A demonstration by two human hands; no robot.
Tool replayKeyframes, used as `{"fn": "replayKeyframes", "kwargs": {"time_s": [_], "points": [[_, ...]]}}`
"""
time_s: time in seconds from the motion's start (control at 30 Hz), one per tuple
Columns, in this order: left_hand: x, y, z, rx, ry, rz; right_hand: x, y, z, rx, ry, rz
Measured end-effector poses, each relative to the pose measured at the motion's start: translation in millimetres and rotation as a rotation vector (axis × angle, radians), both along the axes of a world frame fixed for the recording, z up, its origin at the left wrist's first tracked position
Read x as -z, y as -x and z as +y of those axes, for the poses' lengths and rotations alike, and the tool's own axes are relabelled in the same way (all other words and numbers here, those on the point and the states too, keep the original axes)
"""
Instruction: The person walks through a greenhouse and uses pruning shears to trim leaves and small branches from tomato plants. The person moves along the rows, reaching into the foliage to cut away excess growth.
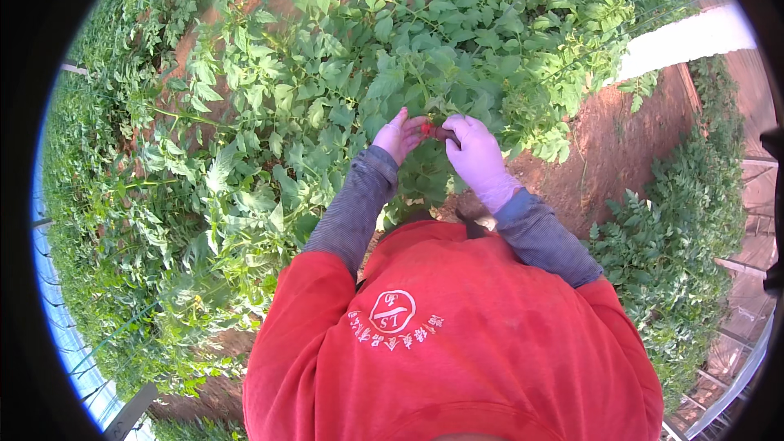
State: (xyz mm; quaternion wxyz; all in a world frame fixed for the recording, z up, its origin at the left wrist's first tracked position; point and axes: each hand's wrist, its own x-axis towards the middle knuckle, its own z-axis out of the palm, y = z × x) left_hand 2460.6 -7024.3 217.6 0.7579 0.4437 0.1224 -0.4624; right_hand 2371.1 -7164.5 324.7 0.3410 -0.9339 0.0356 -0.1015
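Observation:
Leafy tomato plants (343,79) stand close before me. My left hand (401,135), in a thin pale glove, is beside the foliage with its fingers spread; the fingertips are near a small bright red thing (426,129), too small to make out. My right hand (474,156), in a thin glove, is closed around a dark, brownish rod-like thing (446,135). The end of this thing points at my left fingers and meets the red spot. Whether my left fingers touch the red thing is hidden by the small scale.
Green strings (576,67) run through the plants. Bare reddish soil (606,147) lies at the right, with another plant row (667,233) beyond it. A bright white strip (686,43) crosses the upper right. A grey post (131,410) is at the lower left.

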Motion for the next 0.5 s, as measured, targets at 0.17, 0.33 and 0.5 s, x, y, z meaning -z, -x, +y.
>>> {"fn": "replayKeyframes", "kwargs": {"time_s": [0.17,0.33,0.5], "points": [[7,-5,11,0.008,-0.047,-0.006,-10,25,-20,0.069,-0.468,0.007],[20,-6,50,-0.135,-0.165,-0.052,-10,81,-75,0.133,-1.269,0.199],[6,16,98,-0.437,-0.574,-0.084,11,153,-154,0.326,-1.831,0.05]]}}
